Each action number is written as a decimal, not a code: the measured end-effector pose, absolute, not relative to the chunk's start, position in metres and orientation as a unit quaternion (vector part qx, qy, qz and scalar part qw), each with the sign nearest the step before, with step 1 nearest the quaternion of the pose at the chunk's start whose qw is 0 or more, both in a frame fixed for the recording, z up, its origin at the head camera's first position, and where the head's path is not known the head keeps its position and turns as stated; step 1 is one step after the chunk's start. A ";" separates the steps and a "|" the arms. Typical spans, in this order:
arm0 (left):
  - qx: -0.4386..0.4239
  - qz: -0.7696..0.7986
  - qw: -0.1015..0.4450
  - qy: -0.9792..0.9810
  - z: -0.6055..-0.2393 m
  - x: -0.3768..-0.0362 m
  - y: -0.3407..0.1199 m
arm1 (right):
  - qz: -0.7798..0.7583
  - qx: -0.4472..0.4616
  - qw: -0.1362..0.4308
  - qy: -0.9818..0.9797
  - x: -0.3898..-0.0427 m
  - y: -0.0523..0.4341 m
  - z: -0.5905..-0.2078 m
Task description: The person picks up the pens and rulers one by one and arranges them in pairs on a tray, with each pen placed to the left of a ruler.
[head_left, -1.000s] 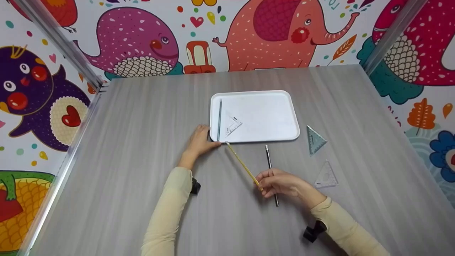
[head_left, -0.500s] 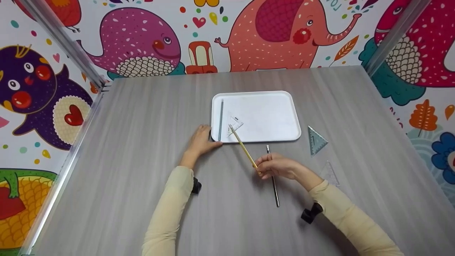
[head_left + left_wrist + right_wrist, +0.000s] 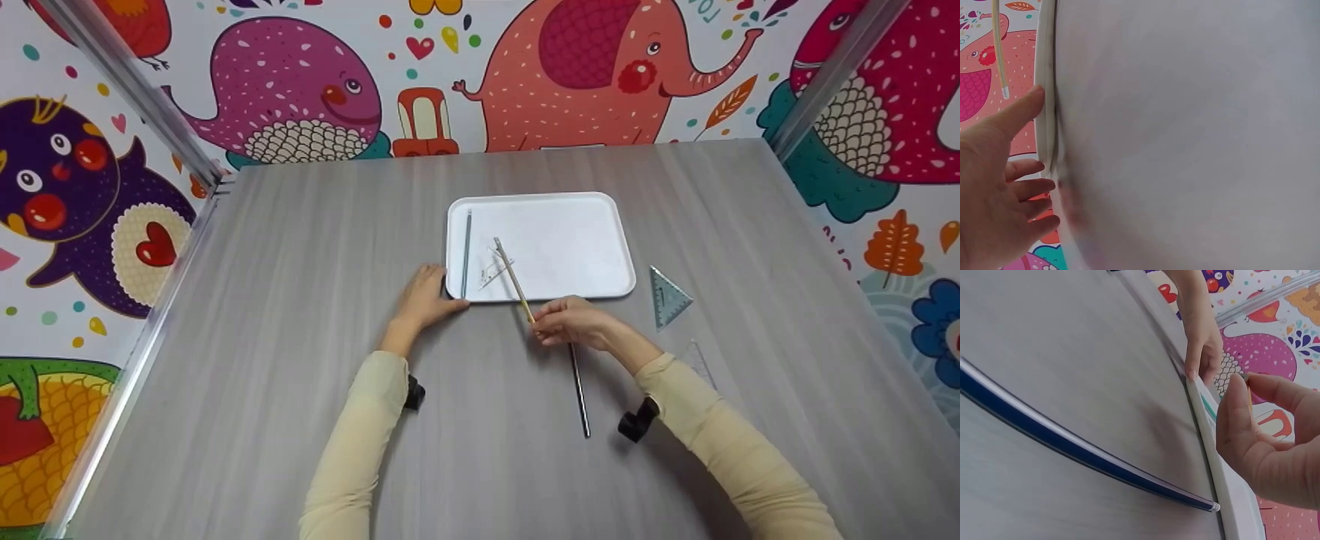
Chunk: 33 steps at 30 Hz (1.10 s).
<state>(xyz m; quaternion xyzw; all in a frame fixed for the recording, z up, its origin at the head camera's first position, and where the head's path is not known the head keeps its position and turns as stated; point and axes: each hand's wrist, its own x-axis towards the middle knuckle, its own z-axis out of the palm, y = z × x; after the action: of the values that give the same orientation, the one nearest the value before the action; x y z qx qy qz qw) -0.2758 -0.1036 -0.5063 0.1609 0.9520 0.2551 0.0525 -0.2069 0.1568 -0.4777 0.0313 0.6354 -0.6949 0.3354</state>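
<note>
Lying on grey table [image 3: 300, 360] w/ cartoon walls [image 3: 300, 90]: tray [image 3: 592, 225].

A rectangular white plastic tray [image 3: 585, 225] lies near the middle of the grey wood-grain table [image 3: 262, 360]. Along its left inner edge lies a thin grey pencil [image 3: 466, 253], and just right of that a small clear plastic set square [image 3: 491, 271]. A yellow wooden pencil [image 3: 513, 279] slants over the set square and across the tray's near rim, its near end pinched in the right hand [image 3: 574, 324]. The left hand [image 3: 424, 298] rests against the tray's near-left corner. A dark pencil [image 3: 579, 390] lies on the table before the tray, partly under the right hand. Right of the tray lies a greenish triangular set square [image 3: 666, 297], and nearer, partly behind the right forearm, another clear triangle [image 3: 699, 360].
</note>
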 end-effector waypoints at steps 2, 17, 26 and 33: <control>0.161 0.256 0.050 0.952 -0.506 -0.276 -0.103 | -0.696 0.046 0.327 0.638 -0.211 0.156 -0.478; 0.158 0.263 0.048 0.951 -0.506 -0.276 -0.103 | -0.712 0.099 0.273 0.639 -0.242 0.148 -0.479; 0.160 0.266 0.047 0.950 -0.507 -0.275 -0.101 | -0.703 0.113 0.243 0.658 -0.248 0.144 -0.468; 0.158 0.262 0.049 0.951 -0.506 -0.274 -0.102 | -0.677 0.131 0.220 0.690 -0.266 0.141 -0.492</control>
<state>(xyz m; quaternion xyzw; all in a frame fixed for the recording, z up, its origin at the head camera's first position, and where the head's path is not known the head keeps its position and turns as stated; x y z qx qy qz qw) -0.2743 -0.1024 -0.5060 0.1580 0.9507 0.2622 0.0493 -0.2661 0.1406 -0.4919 0.1309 0.6898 -0.6772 0.2202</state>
